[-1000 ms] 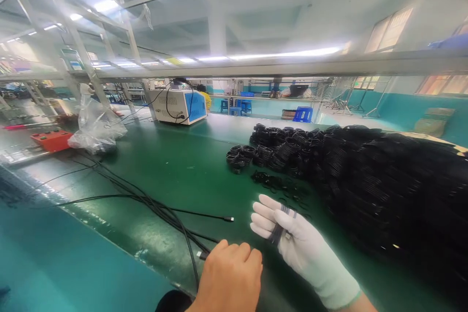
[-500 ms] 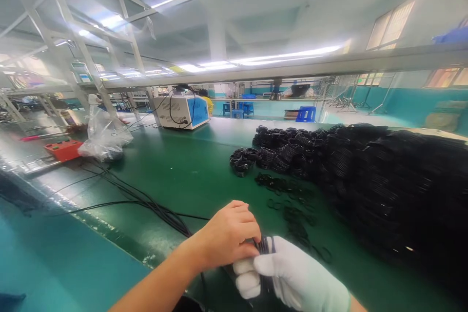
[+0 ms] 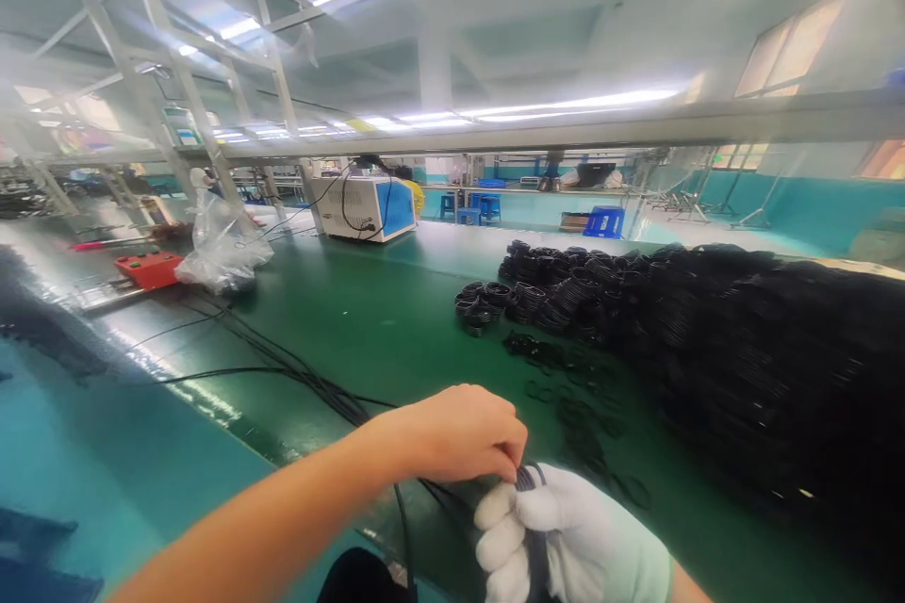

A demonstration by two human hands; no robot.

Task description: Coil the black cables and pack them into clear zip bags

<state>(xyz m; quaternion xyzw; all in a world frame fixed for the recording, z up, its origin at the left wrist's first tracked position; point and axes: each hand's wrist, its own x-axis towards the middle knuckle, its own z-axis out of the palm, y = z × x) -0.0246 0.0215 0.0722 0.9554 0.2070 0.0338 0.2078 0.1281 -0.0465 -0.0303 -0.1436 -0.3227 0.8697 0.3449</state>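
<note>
My right hand (image 3: 566,532), in a white glove, is closed around a coil of black cable (image 3: 538,556) low in the middle of the view. My bare left hand (image 3: 470,433) sits just above, its fingers curled and pinched against the top of that coil, where the cable meets the thumb and fingertips. The fingertips of the left hand are partly hidden by its own back. Loose black cables (image 3: 311,382) run across the green tabletop (image 3: 382,292) and pass under my left forearm.
A large heap of coiled black cables (image 3: 742,349) covers the right side. Small black rings (image 3: 586,415) lie in front of it. At the back stands a white and blue machine (image 3: 364,207). On the left are a red box (image 3: 148,269) and a clear plastic bag (image 3: 222,250).
The view has shifted slightly. My left hand has moved a little right, and its wrist is turned more over the coil. The right hand still grips the coil.
</note>
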